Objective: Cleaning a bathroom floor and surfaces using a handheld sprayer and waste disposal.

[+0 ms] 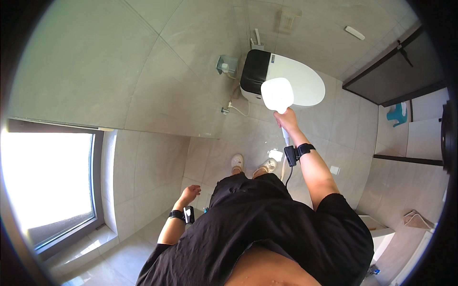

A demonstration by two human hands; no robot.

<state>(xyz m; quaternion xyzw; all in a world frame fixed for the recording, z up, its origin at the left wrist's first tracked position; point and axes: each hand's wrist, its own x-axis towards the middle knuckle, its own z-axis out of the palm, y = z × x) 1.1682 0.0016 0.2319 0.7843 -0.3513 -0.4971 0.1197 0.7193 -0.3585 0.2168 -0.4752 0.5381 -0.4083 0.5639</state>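
My right hand (286,120) is raised in front of me and grips the handle of a white hand shower; its flat head (277,94) is held over the closed lid of a white toilet (305,83) with a black tank part (253,71). The hose runs down past my wrist, which wears a black band with a small device. My left hand (190,193) hangs at my side near the wall, fingers loosely curled, holding nothing; its wrist also carries a black band.
A bright window (47,176) fills the left. Grey tiled walls and floor surround me. A small wall holder (227,64) and a water valve (225,110) sit left of the toilet. A dark doorway (405,71) and a teal stool (397,114) lie right; a white basin edge (379,231) is at lower right.
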